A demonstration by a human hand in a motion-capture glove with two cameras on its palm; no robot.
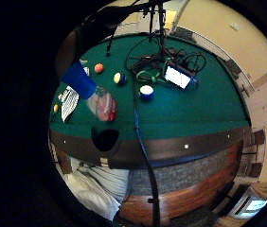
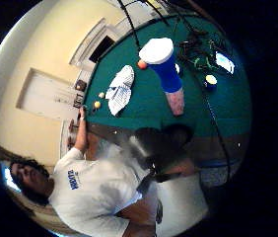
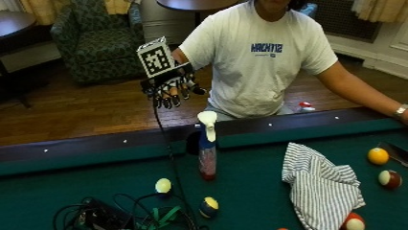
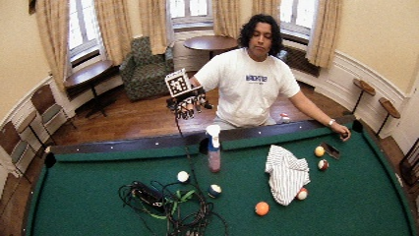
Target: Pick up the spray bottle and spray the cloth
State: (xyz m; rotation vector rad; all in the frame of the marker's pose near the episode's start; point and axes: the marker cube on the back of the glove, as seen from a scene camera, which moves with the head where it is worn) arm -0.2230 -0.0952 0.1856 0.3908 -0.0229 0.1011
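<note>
A spray bottle with a white trigger head, blue collar and pinkish body stands upright on the green felt near the table's rail; it also shows in the wide outside view and both palm views. A striped white cloth lies crumpled on the felt beside it. My gloved right hand hovers in the air above and behind the rail, apart from the bottle, fingers hanging relaxed and holding nothing.
Several pool balls lie scattered on the felt. A tangle of black cables with a small device sits at the table's near side. The person's bare hand rests on the far rail corner.
</note>
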